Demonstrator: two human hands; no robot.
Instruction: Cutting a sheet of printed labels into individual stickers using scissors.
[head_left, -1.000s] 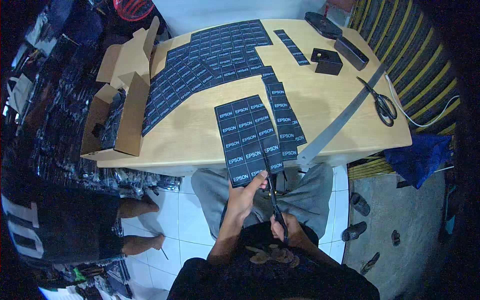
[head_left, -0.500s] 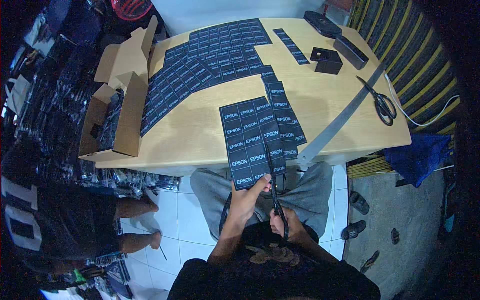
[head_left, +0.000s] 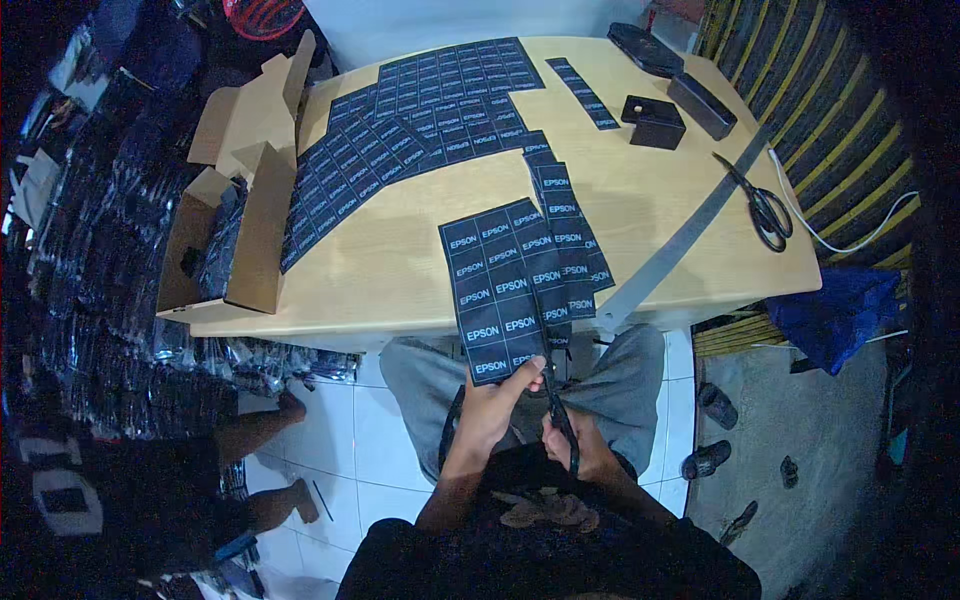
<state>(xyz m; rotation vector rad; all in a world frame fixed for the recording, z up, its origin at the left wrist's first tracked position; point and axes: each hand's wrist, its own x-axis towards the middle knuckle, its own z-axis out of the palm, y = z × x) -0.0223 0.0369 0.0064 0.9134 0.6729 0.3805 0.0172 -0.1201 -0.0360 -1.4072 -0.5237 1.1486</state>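
So a light wood counter (head_left: 400, 250) is filling most of the view, with a white tiled floor (head_left: 385, 450) showing beneath it. The left hand (head_left: 492, 405) is sitting just off the near edge, its grip pinching a black label sheet (head_left: 490, 290) by the bottom, thumb on top. The sheet is stretching up and away from that grip, its far part reaching over the counter. The right hand (head_left: 585, 447) is sitting lower and just to the right, its grip closing around the handles of black-handled scissors (head_left: 560, 420). The blades are pointing up past the left thumb, along the sheet's right-hand part, but I can't tell how far apart they're standing.

Beyond the grips and slightly right, some overlapping label strips (head_left: 562, 215) are lying beside the sheet. Way further out, a bunch of bigger label sheets (head_left: 455, 75) are overlapping each other. Off to the right of both grips, a steel ruler (head_left: 690, 232) is lying at a slant, with a second pair of scissors (head_left: 752, 190) resting by it. A small black box (head_left: 655, 125) is sitting farther off up there. Left of the grips, an open cardboard box (head_left: 262, 230) is standing near the counter's edge, and a co-worker's leg (head_left: 265, 425) is showing below it.
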